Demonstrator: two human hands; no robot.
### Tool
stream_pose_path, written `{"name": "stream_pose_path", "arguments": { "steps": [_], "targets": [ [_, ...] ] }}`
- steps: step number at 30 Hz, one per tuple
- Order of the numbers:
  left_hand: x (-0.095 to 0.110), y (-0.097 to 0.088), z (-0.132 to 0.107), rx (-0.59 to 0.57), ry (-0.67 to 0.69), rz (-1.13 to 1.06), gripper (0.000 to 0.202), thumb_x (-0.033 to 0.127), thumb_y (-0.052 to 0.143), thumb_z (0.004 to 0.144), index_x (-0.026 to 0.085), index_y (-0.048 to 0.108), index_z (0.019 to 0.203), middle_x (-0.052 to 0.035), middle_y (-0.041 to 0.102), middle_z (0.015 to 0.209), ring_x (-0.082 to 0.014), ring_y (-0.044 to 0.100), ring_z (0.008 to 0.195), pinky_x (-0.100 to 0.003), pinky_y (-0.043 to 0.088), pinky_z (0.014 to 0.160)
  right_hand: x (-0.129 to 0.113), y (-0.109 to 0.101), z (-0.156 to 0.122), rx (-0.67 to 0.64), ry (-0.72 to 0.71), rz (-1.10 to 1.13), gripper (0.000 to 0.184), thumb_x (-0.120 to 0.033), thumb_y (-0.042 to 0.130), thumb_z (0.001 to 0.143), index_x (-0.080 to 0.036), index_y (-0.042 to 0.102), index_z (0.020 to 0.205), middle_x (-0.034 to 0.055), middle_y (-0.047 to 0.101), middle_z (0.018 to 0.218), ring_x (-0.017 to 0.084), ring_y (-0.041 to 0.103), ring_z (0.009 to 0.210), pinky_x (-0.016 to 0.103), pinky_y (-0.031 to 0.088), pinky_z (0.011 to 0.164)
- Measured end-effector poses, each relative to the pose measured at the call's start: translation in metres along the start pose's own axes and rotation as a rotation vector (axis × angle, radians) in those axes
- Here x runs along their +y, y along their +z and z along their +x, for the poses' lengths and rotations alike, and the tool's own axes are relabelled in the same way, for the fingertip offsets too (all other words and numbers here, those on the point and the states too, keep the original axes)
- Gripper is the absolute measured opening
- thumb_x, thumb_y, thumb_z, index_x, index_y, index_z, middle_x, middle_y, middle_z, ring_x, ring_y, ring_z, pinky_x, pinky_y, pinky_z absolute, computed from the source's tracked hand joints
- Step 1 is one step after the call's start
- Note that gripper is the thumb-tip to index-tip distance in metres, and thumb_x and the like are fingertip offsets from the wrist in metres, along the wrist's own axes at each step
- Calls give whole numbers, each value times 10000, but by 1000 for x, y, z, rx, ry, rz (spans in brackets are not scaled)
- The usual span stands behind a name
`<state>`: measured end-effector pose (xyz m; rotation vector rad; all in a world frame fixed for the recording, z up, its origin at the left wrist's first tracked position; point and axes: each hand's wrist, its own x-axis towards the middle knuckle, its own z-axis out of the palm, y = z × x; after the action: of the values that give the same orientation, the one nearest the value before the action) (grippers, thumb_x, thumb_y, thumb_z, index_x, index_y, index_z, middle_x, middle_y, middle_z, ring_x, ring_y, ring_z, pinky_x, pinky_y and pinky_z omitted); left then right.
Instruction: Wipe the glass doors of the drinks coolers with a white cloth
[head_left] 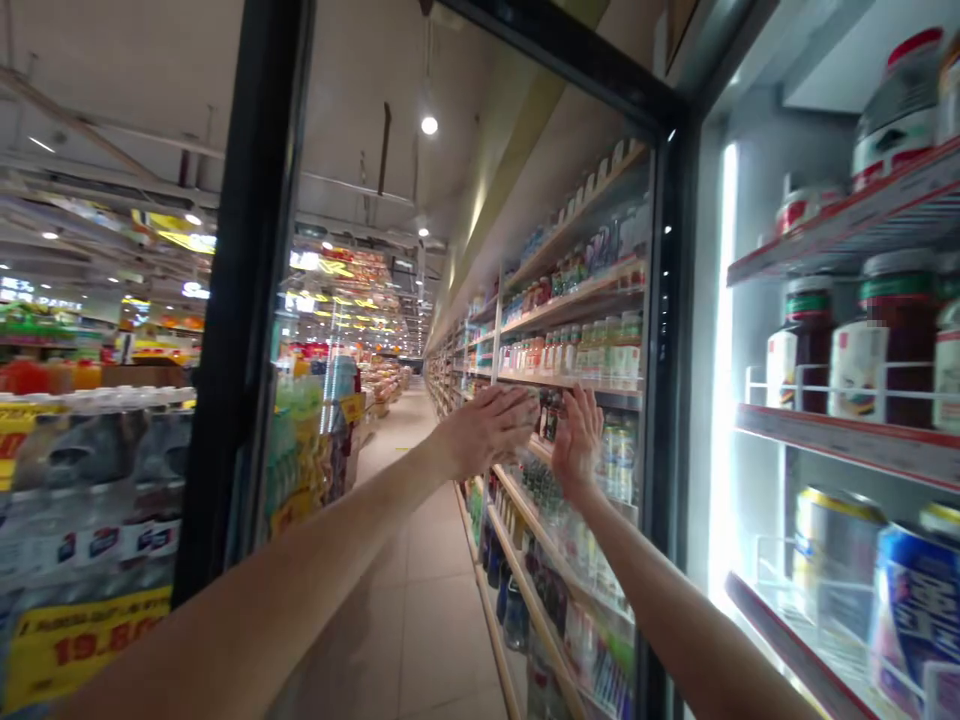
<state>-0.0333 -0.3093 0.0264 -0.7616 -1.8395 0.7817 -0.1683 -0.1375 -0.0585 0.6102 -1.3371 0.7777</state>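
A black-framed glass door [667, 350] stands swung open in front of me, and shelves of bottles show through or in its pane. My left hand [491, 430] is raised before the pane, palm turned away, its fingers stretched toward the right and slightly blurred. Close to its fingertips is my right hand [577, 435], held upright with the fingers extended. Neither hand holds anything. Whether they touch the glass I cannot tell.
On the right, a lit cooler holds dark bottles [806, 345] and cans [836, 550] on wire-fronted shelves. Packs of bottled drinks [97, 490] with a yellow price sign [82, 640] stand at left. A tiled aisle [405, 600] runs ahead.
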Motion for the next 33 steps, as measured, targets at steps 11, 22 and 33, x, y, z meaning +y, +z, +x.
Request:
{"name": "stream_pose_path", "arguments": {
  "steps": [11,22,33],
  "targets": [
    [7,7,0,55,-48,36,419,385,414,907,234,480,1292,-46,379,1455,-235,299,1361,-421,241,1109,-1,-1,1,8,-5,-5,450,-255,304,889,-206,457,1309,108,464,1390,232,288,1376,525,261,1080],
    [16,9,-4,98,-296,88,517,387,399,907,172,364,1376,-97,281,1496,-276,226,1387,-480,229,1109,-2,-5,1,-2,-19,-16,441,-277,296,904,-208,447,1312,119,454,1396,246,282,1379,553,260,1074],
    [23,8,-28,235,-407,85,731,396,406,881,37,103,1441,-202,302,1465,-276,154,1403,-486,143,1136,-99,4,21,-126,-146,291,521,-258,265,922,-217,219,1439,108,327,1471,197,273,1381,454,320,1092]
  ]
}}
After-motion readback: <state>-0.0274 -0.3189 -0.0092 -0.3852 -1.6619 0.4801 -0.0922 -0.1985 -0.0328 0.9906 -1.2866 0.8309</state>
